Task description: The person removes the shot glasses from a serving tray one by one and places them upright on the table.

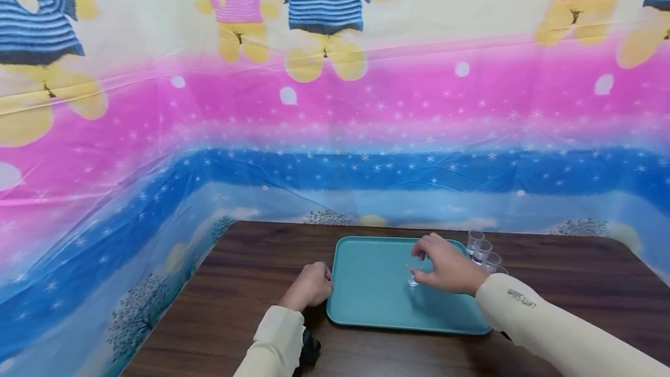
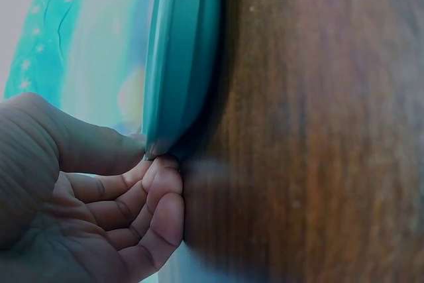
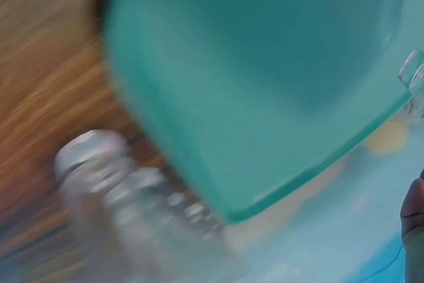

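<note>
My left hand (image 1: 310, 287) pinches the left edge of a teal tray (image 1: 366, 284). In the left wrist view the thumb (image 2: 106, 150) lies on the tray's rim (image 2: 182, 51) and the curled fingers are under it. My right hand (image 1: 445, 266) is above the tray with thumb and fingers around a small clear shot glass (image 1: 413, 276). That glass (image 3: 413, 74) shows only partly at the right edge of the right wrist view, where most of the hand is out of frame.
Several clear shot glasses (image 1: 483, 251) stand in a row along the tray's right side, partly behind the right wrist. All rest on a dark wooden table (image 1: 251, 272). A patterned cloth (image 1: 335, 173) hangs behind it. A black object (image 1: 310, 348) shows at the left wrist.
</note>
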`<state>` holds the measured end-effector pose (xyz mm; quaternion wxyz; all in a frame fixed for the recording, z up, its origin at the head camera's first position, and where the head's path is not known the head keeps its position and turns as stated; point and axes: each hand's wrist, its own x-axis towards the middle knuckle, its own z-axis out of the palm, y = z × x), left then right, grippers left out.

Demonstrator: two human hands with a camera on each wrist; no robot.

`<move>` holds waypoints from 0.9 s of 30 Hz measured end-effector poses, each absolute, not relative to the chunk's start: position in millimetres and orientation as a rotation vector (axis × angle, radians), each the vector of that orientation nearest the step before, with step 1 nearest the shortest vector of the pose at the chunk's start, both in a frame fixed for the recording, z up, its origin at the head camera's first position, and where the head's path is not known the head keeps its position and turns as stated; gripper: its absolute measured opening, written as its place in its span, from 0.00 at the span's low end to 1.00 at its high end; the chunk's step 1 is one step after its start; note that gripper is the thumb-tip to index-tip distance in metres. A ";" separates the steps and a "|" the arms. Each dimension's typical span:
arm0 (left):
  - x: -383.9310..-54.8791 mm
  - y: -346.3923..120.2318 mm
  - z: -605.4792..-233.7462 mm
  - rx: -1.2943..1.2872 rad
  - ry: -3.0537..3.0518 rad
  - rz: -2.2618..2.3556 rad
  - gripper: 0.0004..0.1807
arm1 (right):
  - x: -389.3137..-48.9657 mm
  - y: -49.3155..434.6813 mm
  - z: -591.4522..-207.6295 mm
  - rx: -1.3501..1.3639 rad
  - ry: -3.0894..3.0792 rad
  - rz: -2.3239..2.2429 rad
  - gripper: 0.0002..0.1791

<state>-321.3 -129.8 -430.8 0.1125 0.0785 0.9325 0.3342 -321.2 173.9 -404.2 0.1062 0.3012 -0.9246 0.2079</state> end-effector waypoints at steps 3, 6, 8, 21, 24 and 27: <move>-320.6 -129.3 -431.1 0.240 2.733 0.981 0.08 | -317.0 194.2 -404.6 0.855 -2.731 0.565 0.12; -320.3 -129.3 -432.0 0.248 2.734 0.978 0.06 | -311.0 213.9 -405.0 0.861 -2.734 0.527 0.12; -319.9 -129.4 -431.7 0.251 2.738 0.978 0.04 | -307.2 224.7 -405.0 0.859 -2.735 0.508 0.12; -320.4 -130.1 -433.2 0.248 2.741 0.982 0.04 | -279.5 265.4 -403.8 0.820 -2.721 0.516 0.12; -320.6 -129.6 -433.0 0.260 2.744 0.976 0.03 | -268.1 280.0 -408.3 0.820 -2.664 0.512 0.13; -321.7 -128.8 -431.9 0.274 2.747 0.976 0.02 | -256.7 295.2 -414.1 0.819 -2.582 0.478 0.15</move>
